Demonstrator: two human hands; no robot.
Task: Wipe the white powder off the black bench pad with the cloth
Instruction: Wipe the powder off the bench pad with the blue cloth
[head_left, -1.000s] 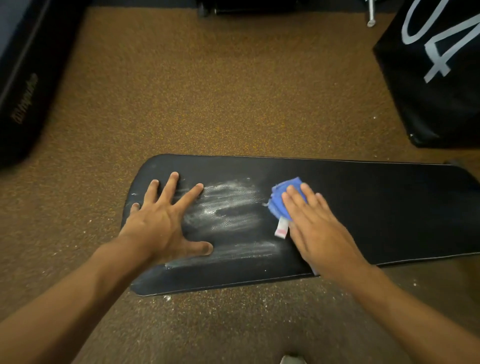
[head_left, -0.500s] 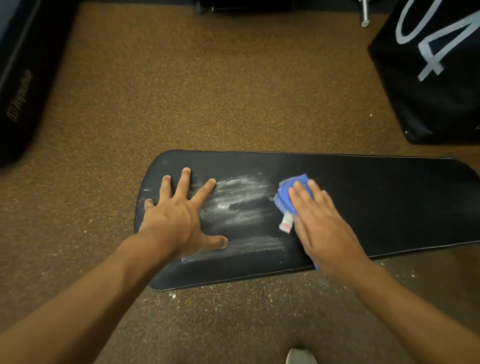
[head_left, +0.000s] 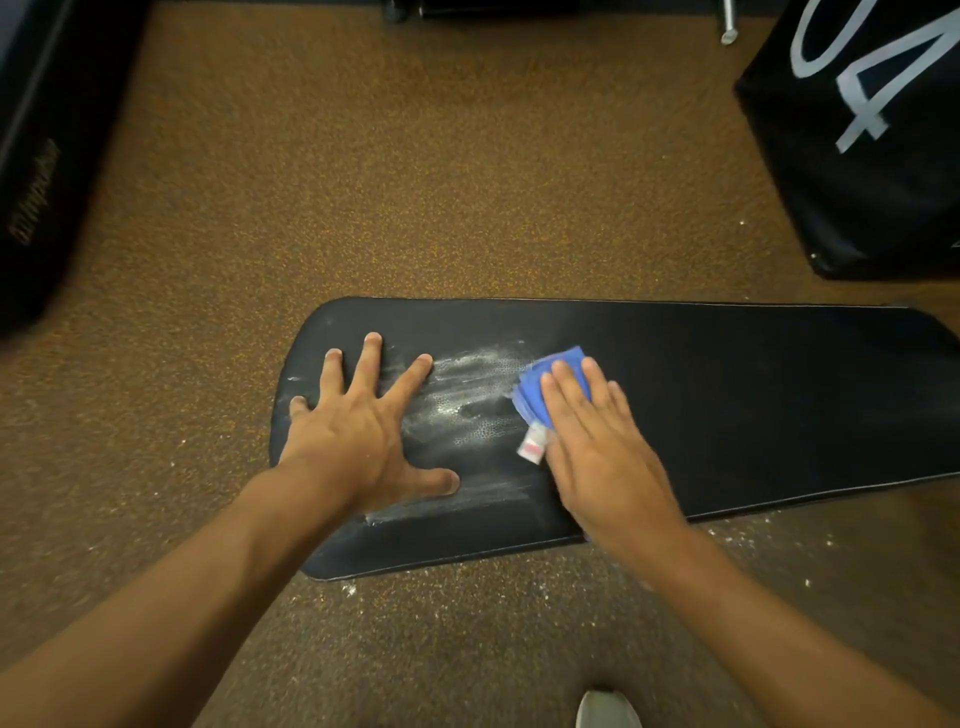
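Cloth (head_left: 550, 387) is the thing to handle here: a small blue one, folded into several layers, soft and light, with a white tag (head_left: 532, 448) sticking out at its near edge. I judge it will slide or bunch if it is only pushed by the fingertips, so it is better to press it from above with a flat palm. The right hand (head_left: 597, 452) does this now, fingers straight and close together, lying over the cloth and holding it down on the black bench pad (head_left: 753, 405). The pad lies flat on the brown speckled floor (head_left: 415, 182); it looks stiff, with a smooth grained skin, probably a little slippery, so it may shift during wiping. The left hand (head_left: 358, 431) rests on its left end, fingers spread wide and flat, holding nothing.

White powder (head_left: 467, 384) sits as a smeared patch between the two hands, with one thinner streak (head_left: 452, 501) near the front edge. Small white crumbs also lie on the floor beside the pad.

I count one cloth, one pad, two hands, two black gym blocks (head_left: 872, 145) at the sides, and one shoe toe (head_left: 608, 709) at the bottom.
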